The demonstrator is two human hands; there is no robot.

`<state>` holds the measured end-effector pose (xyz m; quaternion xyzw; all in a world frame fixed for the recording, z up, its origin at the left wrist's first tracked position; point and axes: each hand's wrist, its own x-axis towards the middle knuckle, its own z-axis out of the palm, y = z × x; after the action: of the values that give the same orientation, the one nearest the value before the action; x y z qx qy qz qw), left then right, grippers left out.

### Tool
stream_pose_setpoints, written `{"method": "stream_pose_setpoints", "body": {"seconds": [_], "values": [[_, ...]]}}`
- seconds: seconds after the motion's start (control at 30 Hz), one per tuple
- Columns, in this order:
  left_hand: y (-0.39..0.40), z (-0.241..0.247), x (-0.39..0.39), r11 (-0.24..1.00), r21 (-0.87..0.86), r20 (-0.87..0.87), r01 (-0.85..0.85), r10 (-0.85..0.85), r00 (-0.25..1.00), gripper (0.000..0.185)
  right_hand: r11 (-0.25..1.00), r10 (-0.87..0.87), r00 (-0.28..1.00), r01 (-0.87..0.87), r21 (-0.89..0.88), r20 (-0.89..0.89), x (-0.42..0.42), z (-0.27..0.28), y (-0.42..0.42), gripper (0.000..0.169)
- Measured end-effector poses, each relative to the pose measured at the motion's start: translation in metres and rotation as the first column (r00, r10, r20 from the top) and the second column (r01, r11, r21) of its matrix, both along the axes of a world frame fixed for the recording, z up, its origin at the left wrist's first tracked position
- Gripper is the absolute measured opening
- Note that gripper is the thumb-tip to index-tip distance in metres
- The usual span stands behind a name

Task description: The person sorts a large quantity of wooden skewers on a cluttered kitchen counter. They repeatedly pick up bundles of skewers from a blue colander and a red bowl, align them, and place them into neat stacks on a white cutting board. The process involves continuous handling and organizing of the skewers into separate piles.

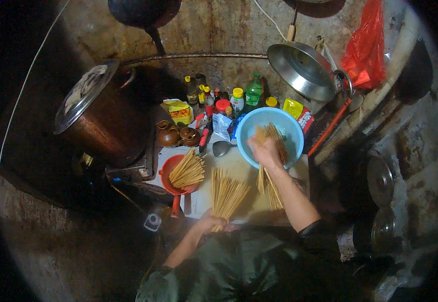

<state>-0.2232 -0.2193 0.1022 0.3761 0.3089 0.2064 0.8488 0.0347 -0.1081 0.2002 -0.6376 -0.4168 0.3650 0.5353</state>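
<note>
Fanned out over a pale board (200, 205), a bundle of thin wooden sticks (228, 192) is gripped near its lower end by my left hand (212, 222). My right hand (266, 151) is closed on more sticks over a light blue plastic colander (242, 126), its fingers partly blurred. Other sticks (280, 139) lean inside the colander beside that hand, and some (272, 190) lie on the board below its rim. An orange-red plastic dipper (165, 166) with a handle stands at the left, holding another bundle of sticks (188, 170).
Behind are a black spatula (222, 148), brown clay pots (169, 134), a green bottle (254, 90), a white bottle with a yellow cap (237, 100) and seasoning packets. A large lidded pot (105, 128) stands left. A metal wok (306, 71) and a red plastic bag (368, 49) hang at the right.
</note>
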Motion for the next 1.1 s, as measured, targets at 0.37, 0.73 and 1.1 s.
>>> {"method": "stream_pose_setpoints", "body": {"seconds": [0.37,0.73,1.1], "values": [[0.002,-0.012,-0.005,0.999,0.04,0.035,0.027,-0.028,0.999,0.027,0.914,0.382,0.924,-0.375,-0.156,0.013,-0.024,-0.012,-0.019,0.019],[0.002,-0.021,-0.008,0.998,0.045,0.007,0.039,-0.04,0.999,0.033,0.874,0.469,0.883,-0.461,-0.151,0.017,-0.033,-0.022,-0.025,0.013],[0.002,-0.022,-0.008,0.997,0.051,0.036,0.063,-0.065,0.997,0.031,0.973,0.222,0.975,-0.219,-0.072,0.031,-0.017,-0.003,-0.015,0.021]]}}
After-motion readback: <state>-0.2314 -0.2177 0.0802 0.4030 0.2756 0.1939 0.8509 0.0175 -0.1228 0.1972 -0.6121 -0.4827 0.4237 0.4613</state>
